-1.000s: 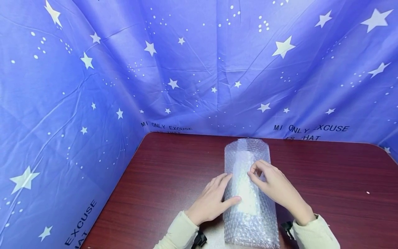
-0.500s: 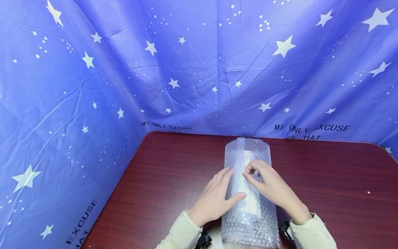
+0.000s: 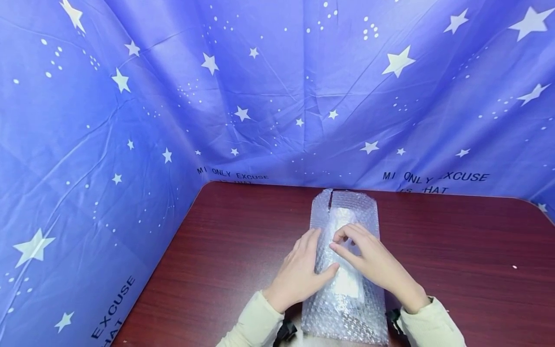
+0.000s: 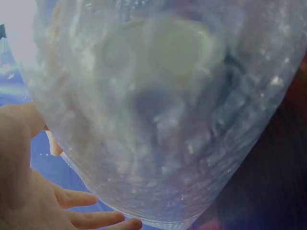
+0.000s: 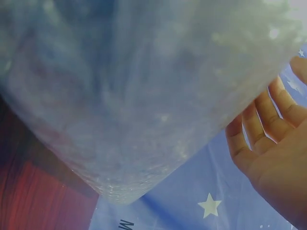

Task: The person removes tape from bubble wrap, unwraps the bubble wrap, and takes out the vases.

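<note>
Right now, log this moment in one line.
left hand: at left edge of bubble wrap | right hand: thumb and forefinger pinch it | bubble wrap: on table

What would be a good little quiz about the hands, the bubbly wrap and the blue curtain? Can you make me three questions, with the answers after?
1. Pick one. Which shapes are printed all over the blue curtain?
A) hearts
B) stars
C) fish

2. True or false? The left hand is clenched in a fist.

3. Fill in the gap. The see-through wrap is covered in lots of little ______.

Key:
1. B, stars
2. False, it is stretched out
3. bubbles
</note>
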